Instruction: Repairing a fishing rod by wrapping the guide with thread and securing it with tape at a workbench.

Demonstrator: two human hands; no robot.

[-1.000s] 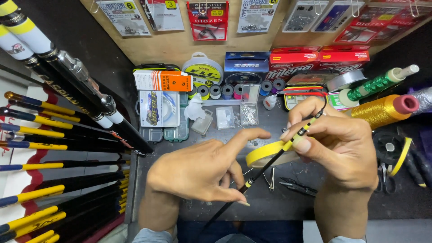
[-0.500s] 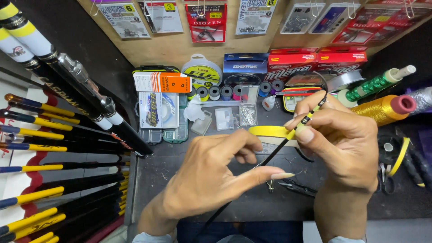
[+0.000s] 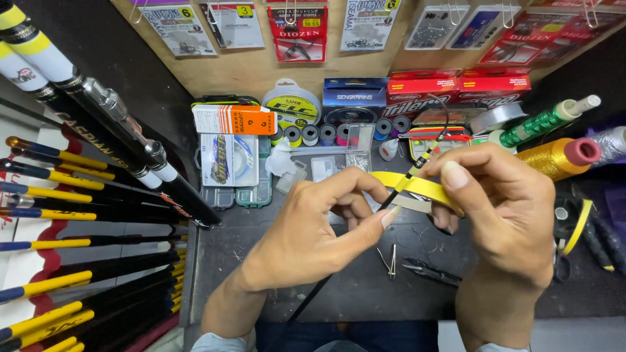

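Left hand [image 3: 306, 244] fingers pinch thin black rod blank [image 3: 399, 194] above desk [image 3: 352, 287]. Right hand [image 3: 505, 215] fingers grip yellow tape [image 3: 417, 186] laid against blank. Risk: tape creases or sticks crooked if blank rotates; small metal guide [image 3: 391, 261] lies loose below, easily knocked.

Two bare forearms come up from the bottom edge, each ending in a bare hand. The left hand [image 3: 306, 234] wears no ring, watch or glove, and its nails are short, with the thumbnail a little longer and pale at the tip. The right hand [image 3: 505, 208] is likewise unadorned, its thumbnail broad and clean. At the bottom edge a pale blue-grey sleeve cuff [image 3: 215, 342] shows on the left arm, and a similar one on the right. Between them lies dark blue cloth.
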